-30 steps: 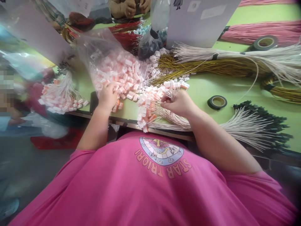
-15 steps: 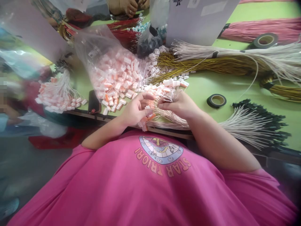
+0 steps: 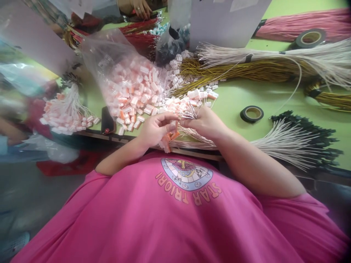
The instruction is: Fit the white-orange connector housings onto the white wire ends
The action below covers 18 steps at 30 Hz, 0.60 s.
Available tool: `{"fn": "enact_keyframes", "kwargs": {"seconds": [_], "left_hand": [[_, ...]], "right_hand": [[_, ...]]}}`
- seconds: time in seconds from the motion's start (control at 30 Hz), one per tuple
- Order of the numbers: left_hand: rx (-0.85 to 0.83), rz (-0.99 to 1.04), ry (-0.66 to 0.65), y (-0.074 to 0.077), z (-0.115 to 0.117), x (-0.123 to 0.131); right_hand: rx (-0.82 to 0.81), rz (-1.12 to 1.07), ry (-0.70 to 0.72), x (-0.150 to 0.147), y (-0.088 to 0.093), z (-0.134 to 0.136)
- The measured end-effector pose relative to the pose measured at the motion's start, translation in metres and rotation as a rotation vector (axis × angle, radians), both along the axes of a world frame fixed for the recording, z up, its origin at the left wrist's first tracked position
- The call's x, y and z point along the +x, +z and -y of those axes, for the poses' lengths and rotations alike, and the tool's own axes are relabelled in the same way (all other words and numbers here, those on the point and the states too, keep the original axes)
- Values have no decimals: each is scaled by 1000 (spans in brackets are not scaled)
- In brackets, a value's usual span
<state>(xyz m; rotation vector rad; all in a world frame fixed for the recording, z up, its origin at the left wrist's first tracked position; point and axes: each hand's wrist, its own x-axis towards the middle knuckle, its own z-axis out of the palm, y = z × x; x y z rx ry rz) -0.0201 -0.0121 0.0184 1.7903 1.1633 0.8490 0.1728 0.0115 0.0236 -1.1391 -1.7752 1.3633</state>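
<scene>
My left hand (image 3: 157, 129) is closed around a few orange-and-white plastic connectors (image 3: 166, 141), which stick out below the fingers. Close beside it, my right hand (image 3: 204, 122) grips several thin white wires (image 3: 189, 111) whose bare ends fan out above the fingers. The fingertips of both hands almost meet, and the exact contact between wire and connector is too small to tell. Just beyond the hands lies a row of wired connectors (image 3: 196, 95). White wires (image 3: 196, 136) run under my right hand along the table edge to a bundle with black connectors (image 3: 309, 142).
A clear plastic bag (image 3: 109, 62) spills loose connectors (image 3: 134, 106) onto the green table (image 3: 233, 96). Tape rolls (image 3: 251, 114), yellow wires (image 3: 246, 75), white wires (image 3: 274, 54) and pink wires (image 3: 301, 25) lie to the right. A phone (image 3: 106, 122) rests left. Another person's hand (image 3: 141, 8) is across the table.
My right hand has shifted slightly left, nearer my left hand, and the wire ends now point more upward. The other person's hand across the table has moved and opened flatter.
</scene>
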Motion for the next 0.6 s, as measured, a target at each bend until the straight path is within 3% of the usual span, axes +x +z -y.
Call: {"fn": "enact_keyframes", "kwargs": {"seconds": [0.3,0.6], "left_hand": [[290,-146,12,-5,-3,0],[276,-158,74,0,-5,0]], "right_hand": [[17,-5,67,-1,-2,0],[91,224,56,2,4,-3]]}}
